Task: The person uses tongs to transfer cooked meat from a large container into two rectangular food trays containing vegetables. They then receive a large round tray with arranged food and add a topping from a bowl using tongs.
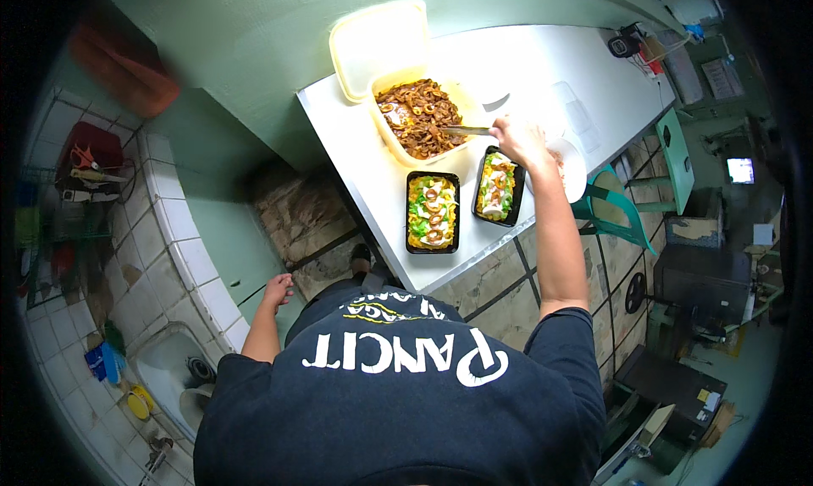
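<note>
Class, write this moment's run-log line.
right hand: holds utensil, end in food tub; left hand: off table; table: two filled black trays

Upper centre, brown food (417, 135) hides the utensil's (468, 130) tip; the right hand (518, 140) and wrist partly cover a white bowl (574, 177). The lower edge cuts off the black shirt (398, 427).

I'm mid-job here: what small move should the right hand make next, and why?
Probably lift a small portion of the brown mix from the yellow tub toward the right-side black tray: the right hand grips the metal utensil, its far end is in the mix, and that tray stands uncovered close by.
</note>
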The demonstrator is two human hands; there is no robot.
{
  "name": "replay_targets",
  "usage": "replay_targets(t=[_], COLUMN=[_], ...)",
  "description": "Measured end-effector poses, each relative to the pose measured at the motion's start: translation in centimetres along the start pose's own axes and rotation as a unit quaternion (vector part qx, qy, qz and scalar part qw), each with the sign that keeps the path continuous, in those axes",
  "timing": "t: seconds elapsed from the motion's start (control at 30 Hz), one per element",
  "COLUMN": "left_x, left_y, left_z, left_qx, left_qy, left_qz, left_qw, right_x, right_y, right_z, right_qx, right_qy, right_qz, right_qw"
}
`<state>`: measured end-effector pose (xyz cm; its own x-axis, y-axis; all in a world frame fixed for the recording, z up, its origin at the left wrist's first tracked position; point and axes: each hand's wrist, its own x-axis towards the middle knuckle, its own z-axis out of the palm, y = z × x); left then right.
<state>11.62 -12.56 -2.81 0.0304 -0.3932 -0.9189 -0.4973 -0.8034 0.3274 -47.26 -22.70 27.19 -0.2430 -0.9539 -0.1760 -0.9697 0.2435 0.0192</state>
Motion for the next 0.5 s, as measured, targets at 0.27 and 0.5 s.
replay_targets(t=[0.27,0.5], left_x=[-0.3,-0.8], left_y=[0.1,-2.4], left_z=[0.0,-0.3], left_qx=[0.004,-0.011], left_qy=[-0.014,0.003], left_qz=[0.030,-0.013], left_qw=[0.999,1.000], right_x=[-0.6,-1.2], right_y=[-0.7,-0.8], right_z=[-0.5,-1.5], right_qx=[-0.062,0.048], right_qy=[0.044,0.092], right_qz=[0.025,0.034], right_qw=[0.997,0.994])
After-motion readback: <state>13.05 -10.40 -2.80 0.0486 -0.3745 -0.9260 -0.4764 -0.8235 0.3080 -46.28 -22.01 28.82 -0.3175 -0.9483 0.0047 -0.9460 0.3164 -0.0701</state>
